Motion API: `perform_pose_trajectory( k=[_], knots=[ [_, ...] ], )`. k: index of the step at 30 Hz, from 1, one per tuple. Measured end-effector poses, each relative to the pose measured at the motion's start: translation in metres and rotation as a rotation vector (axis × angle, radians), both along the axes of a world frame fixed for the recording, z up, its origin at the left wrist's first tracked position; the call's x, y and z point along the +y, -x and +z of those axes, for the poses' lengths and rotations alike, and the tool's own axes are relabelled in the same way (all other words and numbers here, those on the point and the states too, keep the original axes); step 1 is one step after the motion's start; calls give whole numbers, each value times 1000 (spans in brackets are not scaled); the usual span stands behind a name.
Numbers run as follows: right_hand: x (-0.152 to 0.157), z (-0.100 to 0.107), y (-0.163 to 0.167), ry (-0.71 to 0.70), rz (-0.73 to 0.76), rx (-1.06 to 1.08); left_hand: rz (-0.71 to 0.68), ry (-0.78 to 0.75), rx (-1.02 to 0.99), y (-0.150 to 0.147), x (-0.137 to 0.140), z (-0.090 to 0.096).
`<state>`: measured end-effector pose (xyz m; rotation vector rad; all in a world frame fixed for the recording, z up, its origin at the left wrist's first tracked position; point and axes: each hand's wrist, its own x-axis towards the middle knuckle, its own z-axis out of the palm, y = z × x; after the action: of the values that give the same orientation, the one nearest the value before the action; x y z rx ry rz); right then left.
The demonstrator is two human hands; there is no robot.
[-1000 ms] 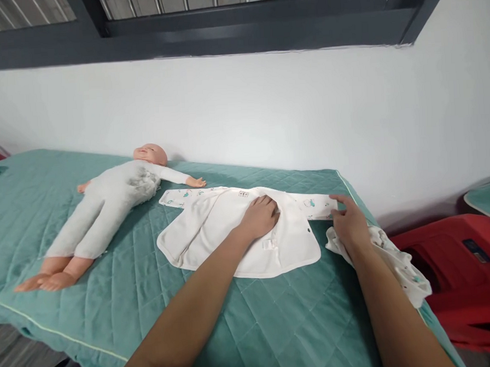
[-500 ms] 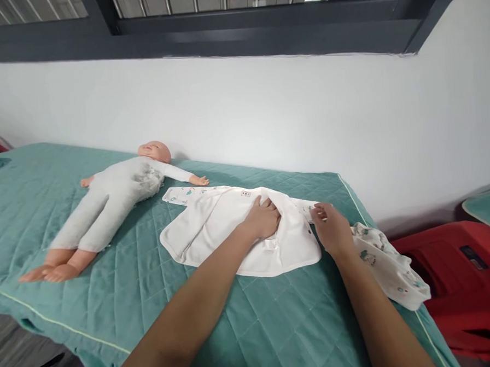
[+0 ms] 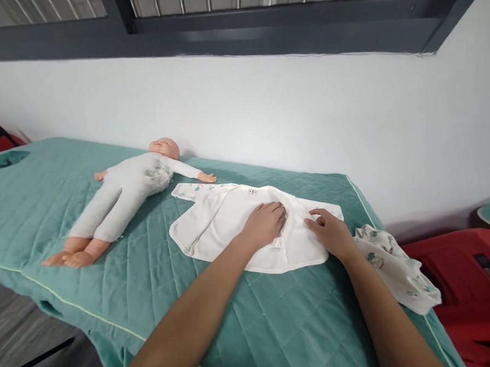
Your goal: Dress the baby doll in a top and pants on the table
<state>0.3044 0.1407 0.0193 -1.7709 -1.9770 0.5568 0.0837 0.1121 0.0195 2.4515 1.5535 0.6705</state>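
A white baby shirt (image 3: 214, 223) lies spread on the green quilted cover, with its front flaps parted and small prints on its sleeves. Flat on the cloth, at the inner edge of the right flap, rests my left hand (image 3: 264, 224), fingers stretched out. My right hand (image 3: 332, 232) is over the right flap beside the sleeve; its fingers are bent and a little apart, with the tips touching the cloth. To the left, a baby doll (image 3: 125, 181) in a white cloth body lies on its back, one hand near the shirt's left sleeve.
A crumpled printed white baby garment (image 3: 397, 268) lies at the right edge of the green quilted cover (image 3: 301, 323). Beyond it stands a red plastic chair (image 3: 467, 281). A white wall (image 3: 245, 107) runs along the back, under a dark window frame (image 3: 262, 37).
My right hand has moved from the right sleeve onto the shirt's right flap, leaving the sleeve lying out straight. My left hand stays on the shirt. The view has shifted slightly left.
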Motion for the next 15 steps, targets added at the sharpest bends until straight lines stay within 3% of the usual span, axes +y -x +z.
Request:
perform_pose_trajectory(
  k=[4,8,11,15],
  knots=[
    [0,4,-1,63,-19,175,60,-44,-166,5,-64,4],
    [-4,9,-2,170,-77,473,-33,-18,-161,3,-118,-1],
    [-10,14,-2,190,-94,746,-29,5,-86,-4,-127,-6],
    [-14,19,0,207,-75,953,21,-13,-26,-14,-114,-5]
  ],
)
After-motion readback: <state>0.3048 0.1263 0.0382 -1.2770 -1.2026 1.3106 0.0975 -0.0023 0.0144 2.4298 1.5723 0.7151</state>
